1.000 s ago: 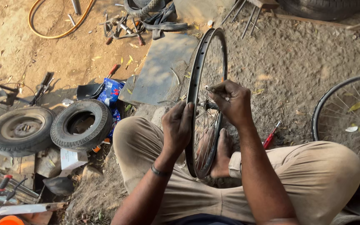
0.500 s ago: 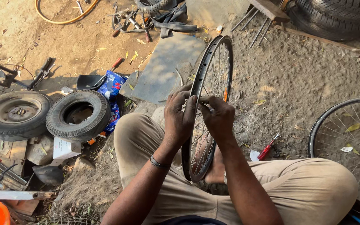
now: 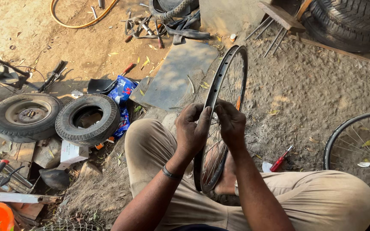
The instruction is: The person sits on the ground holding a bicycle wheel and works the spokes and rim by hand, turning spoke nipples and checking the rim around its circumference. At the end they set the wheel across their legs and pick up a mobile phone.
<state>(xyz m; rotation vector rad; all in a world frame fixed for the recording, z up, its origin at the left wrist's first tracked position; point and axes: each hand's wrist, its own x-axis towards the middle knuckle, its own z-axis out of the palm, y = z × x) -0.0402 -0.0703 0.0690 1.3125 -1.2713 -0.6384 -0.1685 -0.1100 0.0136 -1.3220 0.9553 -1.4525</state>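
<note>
A bare black bicycle wheel rim (image 3: 223,72) with thin spokes stands upright between my knees, its lower part resting by my foot. My left hand (image 3: 192,130) grips the rim's left side, fingers curled over its edge. My right hand (image 3: 232,123) is closed on the rim from the right, thumb against the inner face. Both hands meet at about mid-height of the wheel. Whether a small tool sits in the fingers cannot be made out.
Two small tyres (image 3: 87,119), one on a wheel (image 3: 24,116), lie at left. A red-handled screwdriver (image 3: 281,158) lies right of my leg; a second spoked wheel (image 3: 358,145) is at far right. Scattered tools (image 3: 146,25), a yellow hose (image 3: 80,21) and large tyres (image 3: 347,21) lie beyond.
My right hand came down from the hub side and both hands closed together on the rim. The view shifted slightly; the wheel stays upright.
</note>
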